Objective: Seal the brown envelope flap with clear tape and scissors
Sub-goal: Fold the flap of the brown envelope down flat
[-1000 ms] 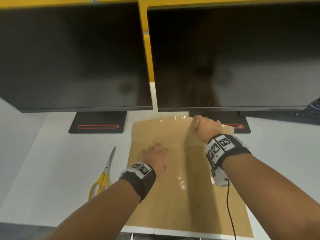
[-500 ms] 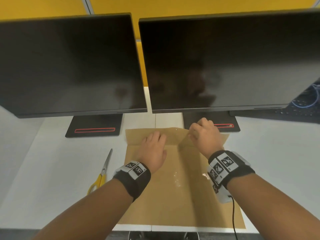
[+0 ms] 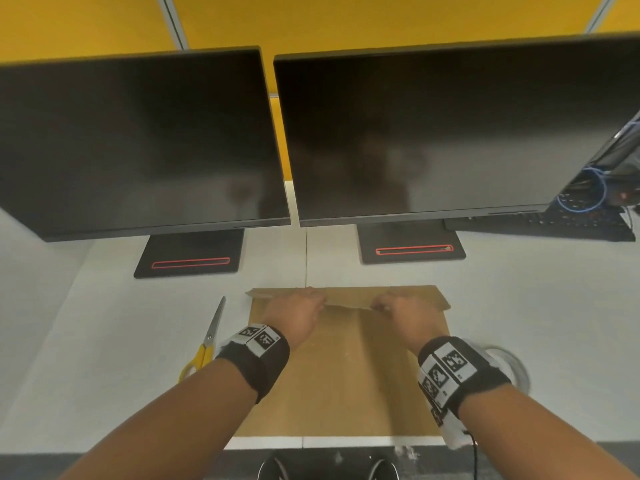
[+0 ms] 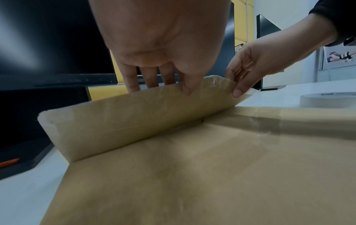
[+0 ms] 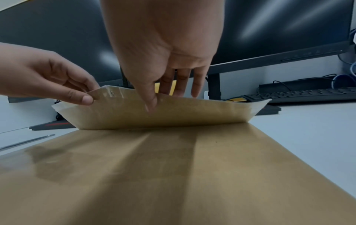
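Brown envelope (image 3: pixel 346 368) flat on the desk (image 3: pixel 104 341); left hand (image 3: pixel 294 315) and right hand (image 3: pixel 405 315) each pinch its half-raised flap (image 4: pixel 125 118), folding not finished. Scissors (image 3: pixel 207 337) and tape roll (image 3: pixel 512 367) lie untouched beside it; taping and cutting remain. The roll's lettering is probably print, unreadable.

I can read no text anywhere: the wristbands (image 3: pixel 258 338) carry only black-and-white square codes (no letters), and the print on the tape roll (image 4: pixel 327 99) is too blurred.
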`<action>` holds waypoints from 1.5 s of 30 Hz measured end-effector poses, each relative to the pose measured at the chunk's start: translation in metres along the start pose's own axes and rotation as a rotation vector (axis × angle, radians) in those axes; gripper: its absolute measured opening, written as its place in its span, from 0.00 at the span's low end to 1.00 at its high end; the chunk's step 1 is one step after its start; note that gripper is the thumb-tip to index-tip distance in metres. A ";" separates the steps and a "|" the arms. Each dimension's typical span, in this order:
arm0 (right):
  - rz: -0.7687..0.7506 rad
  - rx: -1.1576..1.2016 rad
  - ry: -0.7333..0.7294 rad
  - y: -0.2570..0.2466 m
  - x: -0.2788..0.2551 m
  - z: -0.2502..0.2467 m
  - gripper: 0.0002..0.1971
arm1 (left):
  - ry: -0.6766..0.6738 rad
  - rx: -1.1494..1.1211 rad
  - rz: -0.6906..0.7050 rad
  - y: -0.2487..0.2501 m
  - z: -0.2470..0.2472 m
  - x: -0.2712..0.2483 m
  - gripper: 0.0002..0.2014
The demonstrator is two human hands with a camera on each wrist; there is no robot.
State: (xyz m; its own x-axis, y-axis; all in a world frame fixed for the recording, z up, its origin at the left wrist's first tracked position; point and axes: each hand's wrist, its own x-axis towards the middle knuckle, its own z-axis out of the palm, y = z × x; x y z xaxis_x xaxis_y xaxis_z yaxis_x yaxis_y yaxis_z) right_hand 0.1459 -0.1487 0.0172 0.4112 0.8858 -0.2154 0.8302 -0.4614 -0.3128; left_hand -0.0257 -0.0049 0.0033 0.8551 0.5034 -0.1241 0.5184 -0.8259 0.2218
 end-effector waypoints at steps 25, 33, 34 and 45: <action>-0.072 0.029 -0.126 0.013 -0.022 0.063 0.21 | -0.199 0.018 -0.068 0.000 0.057 -0.021 0.25; -0.111 0.110 0.015 0.041 -0.026 0.050 0.16 | -0.107 -0.003 -0.062 0.019 0.048 -0.010 0.33; -0.110 0.121 0.046 0.048 -0.026 0.049 0.15 | -0.099 -0.013 -0.052 0.022 0.047 -0.008 0.33; 0.251 0.036 -0.074 0.132 -0.060 0.007 0.30 | -0.212 0.010 0.014 0.057 0.047 0.012 0.35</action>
State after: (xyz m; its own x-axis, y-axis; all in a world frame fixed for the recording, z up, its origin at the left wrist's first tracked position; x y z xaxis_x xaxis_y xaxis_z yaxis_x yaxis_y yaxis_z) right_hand 0.2283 -0.2634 -0.0174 0.5727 0.7380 -0.3568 0.6913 -0.6688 -0.2735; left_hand 0.0144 -0.0579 -0.0312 0.8442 0.4283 -0.3223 0.5059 -0.8354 0.2151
